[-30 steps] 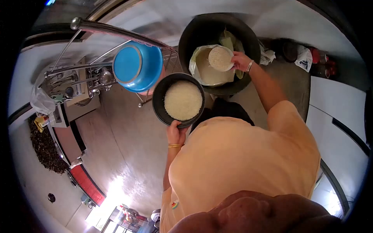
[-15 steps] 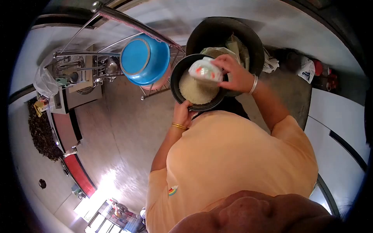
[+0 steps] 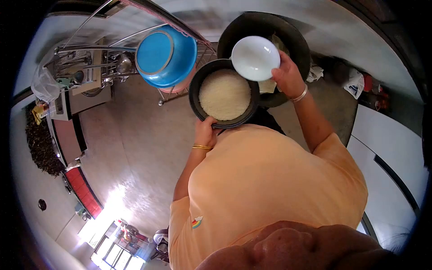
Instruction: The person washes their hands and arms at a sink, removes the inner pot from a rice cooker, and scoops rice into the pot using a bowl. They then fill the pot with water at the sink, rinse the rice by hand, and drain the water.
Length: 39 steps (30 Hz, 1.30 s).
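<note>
My left hand point(image 3: 207, 131) grips the near rim of a dark round pot point(image 3: 194, 100), thumb over the edge. Uncooked-looking white rice point(image 3: 225, 95) covers much of its bottom. In my right hand point(image 3: 289, 77) is a white bowl point(image 3: 255, 57), held by its right rim with the inside facing up; no rice shows in it. The bowl hangs beside the pot's upper right edge, above a large dark bin point(image 3: 297, 40). Part of a pale sack point(image 3: 267, 85) shows inside the bin, partly hidden by the bowl.
An upturned blue basin point(image 3: 155, 58) sits on a metal rack point(image 3: 175, 95) to the left. Ladles and other utensils point(image 3: 123, 64) hang farther left. Plastic bags point(image 3: 355, 83) lie at the right by the wall. White cabinets point(image 3: 382, 139) stand on the right.
The bowl was tipped over the pot with its patterned outside showing. It has turned upright and moved up and right, off the pot, uncovering the rice. My left hand still holds the pot.
</note>
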{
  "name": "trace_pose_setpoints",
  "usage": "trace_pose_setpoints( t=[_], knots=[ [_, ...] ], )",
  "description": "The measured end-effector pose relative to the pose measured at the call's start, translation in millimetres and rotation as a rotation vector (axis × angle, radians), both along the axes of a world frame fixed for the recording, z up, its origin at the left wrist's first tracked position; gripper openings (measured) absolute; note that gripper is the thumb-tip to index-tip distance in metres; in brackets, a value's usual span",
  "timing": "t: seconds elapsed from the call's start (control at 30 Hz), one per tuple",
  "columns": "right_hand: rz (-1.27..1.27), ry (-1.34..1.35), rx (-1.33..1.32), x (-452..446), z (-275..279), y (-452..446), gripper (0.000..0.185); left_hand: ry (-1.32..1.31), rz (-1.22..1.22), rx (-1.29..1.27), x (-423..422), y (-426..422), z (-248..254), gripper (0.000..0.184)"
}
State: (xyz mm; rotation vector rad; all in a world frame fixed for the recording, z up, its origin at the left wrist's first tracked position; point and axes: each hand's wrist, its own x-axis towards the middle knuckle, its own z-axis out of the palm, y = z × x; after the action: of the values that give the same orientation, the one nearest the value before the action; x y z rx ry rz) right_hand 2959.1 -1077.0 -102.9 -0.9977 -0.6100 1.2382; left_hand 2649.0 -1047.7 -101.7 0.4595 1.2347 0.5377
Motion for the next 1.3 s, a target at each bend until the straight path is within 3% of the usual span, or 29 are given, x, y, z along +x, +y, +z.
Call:
trace_pose_setpoints(
  t=[0.1, 0.3, 0.33, 0.43, 0.47, 0.53, 0.57, 0.67, 0.73, 0.8, 0.87, 0.93, 1.0, 1.03, 1.1, 1.13, 1.2, 1.23, 1.3],
  knots=[
    [-0.108, 0.108, -0.127, 10.3, -31.2, 10.2, 0.074, 0.013, 0.01, -0.056, -15.3, -1.6, -5.0, 0.041],
    [-0.087, -0.175, -0.758, 12.3, -179.0, 23.7, 0.062, 0.051, 0.127, -0.118, -40.9, -7.3, -25.6, 0.036],
    [-0.072, -0.169, -0.76, 6.8, -208.4, 17.9, 0.062, 0.05, 0.134, -0.13, -39.6, -7.4, -18.0, 0.036],
    [0.031, -0.49, -0.331, 8.2, -286.1, 1.2, 0.045, 0.087, 0.16, -0.193, -43.0, -5.5, -12.5, 0.039],
    [0.043, -0.239, -0.507, 14.9, -304.1, 4.8, 0.035, 0.107, 0.153, -0.248, -44.2, -4.7, -11.3, 0.044],
    [-0.086, -0.083, -0.708, 1.4, -262.1, 14.9, 0.017, 0.114, 0.162, -0.194, -39.6, -6.1, -6.6, 0.044],
    [-0.087, -0.083, -0.705, -7.4, -219.0, 16.8, 0.017, 0.113, 0.155, -0.148, -37.2, -6.1, -5.4, 0.045],
    [-0.053, -0.524, -0.266, -27.1, -101.8, 24.2, 0.019, 0.094, 0.154, -0.146, -38.4, -7.0, -13.1, 0.044],
    [-0.168, -0.179, -0.233, -45.7, -35.6, 28.8, 0.017, 0.09, 0.143, -0.146, -31.4, -6.2, -6.9, 0.044],
    [-0.141, -0.337, 0.022, -67.4, 50.1, 16.9, 0.016, 0.087, 0.111, -0.146, -27.8, -4.6, -8.0, 0.043],
    [-0.324, -0.713, 0.579, -81.6, 67.9, 19.7, 0.012, 0.084, 0.082, -0.197, -34.7, -5.2, -25.5, 0.039],
    [-0.197, -0.947, 0.791, -96.1, 43.0, 27.5, 0.011, 0.071, 0.031, -0.231, -39.7, -5.1, -43.7, 0.036],
    [0.876, -1.4, -0.093, -102.7, 24.9, 41.0, 0.018, 0.063, -0.029, -0.255, -35.9, -7.6, -40.1, 0.034],
    [0.82, -1.405, -0.123, -101.3, 23.3, 39.8, 0.018, 0.085, -0.047, -0.207, -31.1, -9.0, -33.1, 0.033],
    [0.483, -1.244, 0.107, -104.0, 33.8, 25.8, 0.027, 0.1, -0.096, -0.168, -22.2, -3.0, -36.9, 0.031],
    [0.464, -1.227, 0.079, -104.5, 39.2, 13.2, 0.027, 0.093, -0.093, -0.211, -29.0, -4.7, -43.9, 0.032],
    [-0.108, -1.046, 0.532, -92.5, 65.6, -3.9, 0.03, 0.026, -0.109, -0.216, -27.6, -4.8, -42.9, 0.031],
    [-0.136, -1.057, 0.517, -92.4, 46.0, -3.2, 0.03, 0.027, -0.141, -0.214, -19.1, -4.1, -39.4, 0.031],
    [0.256, -1.349, 0.262, -94.1, -10.7, 6.4, 0.026, 0.107, -0.169, -0.236, -8.3, -1.9, -33.7, 0.029]
  ],
)
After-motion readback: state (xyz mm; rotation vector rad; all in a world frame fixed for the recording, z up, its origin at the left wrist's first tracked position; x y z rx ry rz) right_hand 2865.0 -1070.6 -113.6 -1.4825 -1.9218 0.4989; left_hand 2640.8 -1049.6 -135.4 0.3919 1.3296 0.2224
